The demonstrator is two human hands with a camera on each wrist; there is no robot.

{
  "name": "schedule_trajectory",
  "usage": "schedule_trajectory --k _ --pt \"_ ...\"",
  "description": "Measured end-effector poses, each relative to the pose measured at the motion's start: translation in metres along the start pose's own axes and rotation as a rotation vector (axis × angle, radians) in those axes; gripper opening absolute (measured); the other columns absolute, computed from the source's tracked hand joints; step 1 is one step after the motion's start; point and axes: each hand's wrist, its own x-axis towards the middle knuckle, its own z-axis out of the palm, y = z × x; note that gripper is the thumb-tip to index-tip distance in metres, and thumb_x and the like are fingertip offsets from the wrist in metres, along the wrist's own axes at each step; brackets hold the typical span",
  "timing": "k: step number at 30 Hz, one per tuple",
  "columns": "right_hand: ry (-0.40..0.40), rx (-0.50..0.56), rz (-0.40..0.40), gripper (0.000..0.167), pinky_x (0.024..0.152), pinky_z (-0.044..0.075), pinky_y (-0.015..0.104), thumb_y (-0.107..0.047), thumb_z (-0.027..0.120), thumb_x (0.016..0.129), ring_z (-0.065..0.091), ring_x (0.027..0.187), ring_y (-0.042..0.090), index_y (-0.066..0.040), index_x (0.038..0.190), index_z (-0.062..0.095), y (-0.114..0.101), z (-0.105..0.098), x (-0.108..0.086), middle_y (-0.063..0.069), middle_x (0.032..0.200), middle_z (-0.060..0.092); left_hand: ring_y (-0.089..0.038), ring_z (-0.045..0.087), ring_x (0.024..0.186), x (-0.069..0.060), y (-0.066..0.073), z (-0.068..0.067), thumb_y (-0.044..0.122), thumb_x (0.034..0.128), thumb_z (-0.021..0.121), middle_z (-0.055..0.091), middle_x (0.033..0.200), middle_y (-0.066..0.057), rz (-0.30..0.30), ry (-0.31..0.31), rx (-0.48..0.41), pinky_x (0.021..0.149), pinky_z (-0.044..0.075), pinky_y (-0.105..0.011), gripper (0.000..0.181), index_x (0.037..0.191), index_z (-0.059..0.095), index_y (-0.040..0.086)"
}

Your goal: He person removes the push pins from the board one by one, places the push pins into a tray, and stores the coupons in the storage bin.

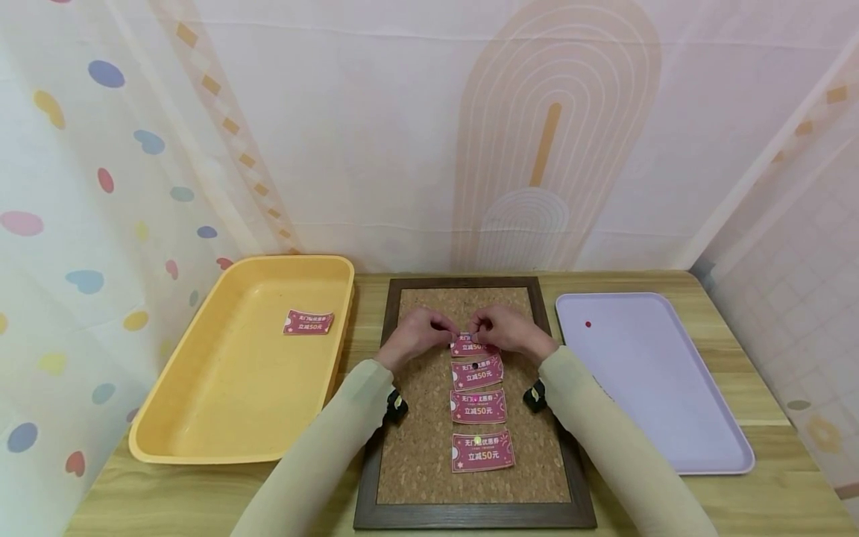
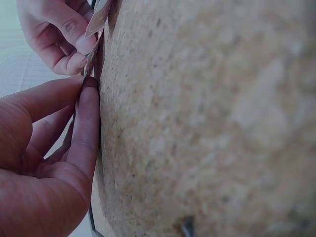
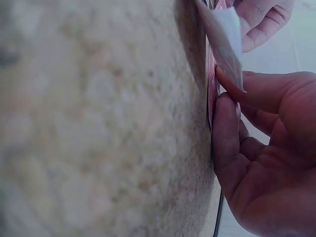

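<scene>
Uppermost coupon point(image 1: 475, 347): located on cork board point(image 1: 416, 447), at the far end of a column of four. Gripped from both sides: left edge pinched between thumb and finger of left hand point(image 1: 421, 333), upper edge pinched between thumb and finger of right hand point(image 1: 513, 330), close beside a small blue spot, possibly a pin head. Likely purpose of the two-sided grip: to keep light paper straight and steady against the cork.

Below, in order toward the near edge of the board: second coupon point(image 1: 488, 375) with black pin point(image 1: 475, 365), third coupon point(image 1: 477, 410) with pink pin point(image 1: 475, 399), fourth coupon point(image 1: 482, 456) with yellow-green pin point(image 1: 477, 440). Each pin set in the upper part of its coupon, presumably to secure the paper while leaving most of the print readable.

Containers, on tabletop point(image 1: 365, 328) to either side of the board, apparently for easy reach by each hand:
- Left, yellow tray point(image 1: 228, 365): containing one loose coupon point(image 1: 307, 323), near the far right corner.
- Right, purple tray point(image 1: 658, 388): containing one red pin point(image 1: 588, 324), near the far left corner.
</scene>
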Motion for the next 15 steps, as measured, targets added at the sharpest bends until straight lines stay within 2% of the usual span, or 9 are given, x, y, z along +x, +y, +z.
schedule_trajectory --k 9,15 --pt "-0.007 -0.061 -0.014 0.008 0.063 0.043 0.027 -0.005 0.065 0.097 0.052 0.068 0.012 -0.008 0.091 0.068 0.0008 -0.0009 0.0000 0.000 0.079 0.061 -0.019 0.066 0.101 -0.0001 0.0011 0.0014 0.013 0.0937 0.074 0.077 0.104 -0.003 -0.010 0.011 0.007 0.091 0.052 -0.038 0.012 0.100 0.083 0.010" --pt "-0.015 -0.061 -0.039 0.008 0.064 0.044 0.027 -0.005 0.064 0.098 0.052 0.068 0.012 -0.007 0.091 0.067 0.0016 -0.0028 -0.0016 0.000 0.077 0.060 -0.019 0.067 0.101 0.0009 0.0019 0.0022 0.015 0.0937 0.074 0.077 0.104 -0.002 -0.010 0.013 0.011 0.091 0.052 -0.038 0.012 0.100 0.083 0.011"
